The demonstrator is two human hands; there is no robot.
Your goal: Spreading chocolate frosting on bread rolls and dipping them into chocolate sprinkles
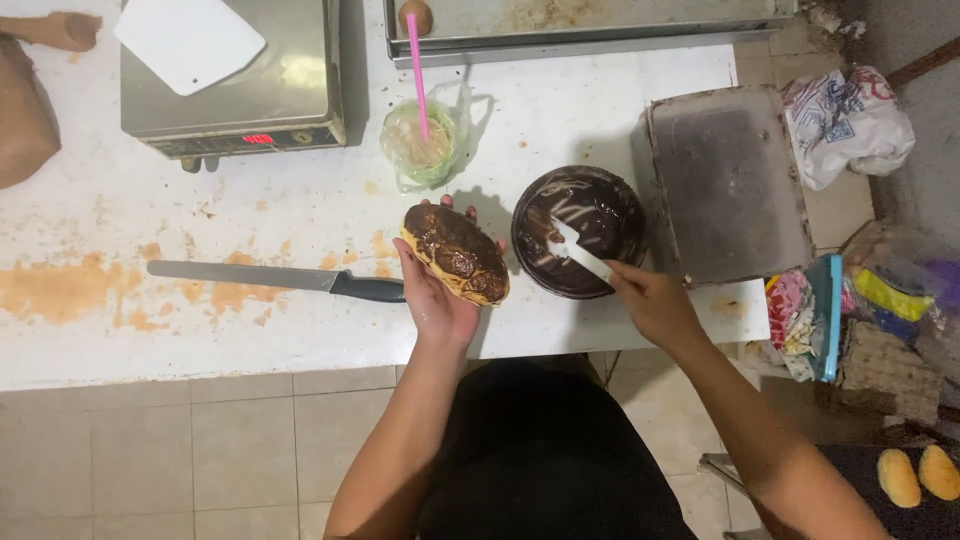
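My left hand (pixel 432 296) holds an oval bread bun (pixel 456 253) above the white counter's front edge; its top is coated with dark chocolate spread. My right hand (pixel 652 298) grips a white plastic spatula (pixel 580 250), whose blade dips into a round bowl of chocolate spread (pixel 579 231) standing just right of the bun.
A long knife (pixel 275 279) with a black handle lies on the stained white counter (pixel 200 330) left of my hand. Behind are a scale (pixel 235 90) with a white scraper, a bagged drink with pink straw (pixel 420 140), metal trays (pixel 727 180), and bags at right. Buns (pixel 918 475) lie lower right.
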